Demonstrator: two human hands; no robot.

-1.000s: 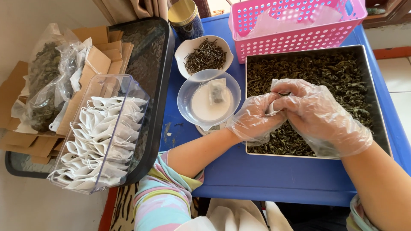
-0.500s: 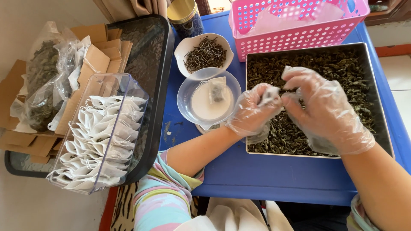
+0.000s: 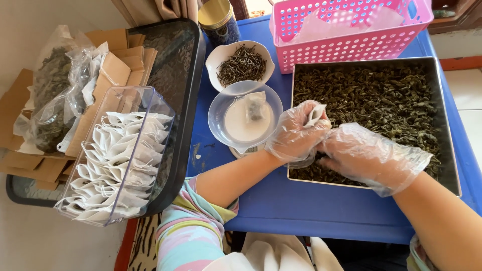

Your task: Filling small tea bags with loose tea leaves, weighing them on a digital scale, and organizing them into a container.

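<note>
both hands wear thin clear plastic gloves and work over the near left corner of one square metal tray [image 3: 448, 120] filled with dark dried leaves [image 3: 381, 100]. the left hand [image 3: 296, 134] is closed around a small white paper bag [image 3: 316, 115]; the bag stands roughly upright in the fist, its long axis running up and slightly away from the person, with its top end pointing toward the far side of the table and poking out above the fingers. the right hand [image 3: 369, 156] lies just beside the left, touching it, its fingers curled low against the leaves; whether it pinches any leaves i cannot tell.

left of the tray sits one clear round bowl [image 3: 221, 113] on a small scale, and one filled little bag [image 3: 255, 106] lies inside it, standing on end with its long axis pointing away from the person. just behind it is one white bowl [image 3: 216, 57] holding thin dark needle-like bits. one pink plastic basket [image 3: 351, 42] stands behind the tray, with pale sheets in it, and one jar with a gold lid [image 3: 217, 17] is at the far edge.

on the black tray [image 3: 175, 55] at the left, one clear plastic box [image 3: 150, 108] holds a packed row of white bags, too many to count. beside it lie brown cardboard pieces [image 3: 120, 55] and two clear sacks of dried leaves [image 3: 50, 95]. all rest on one blue table [image 3: 281, 206].
</note>
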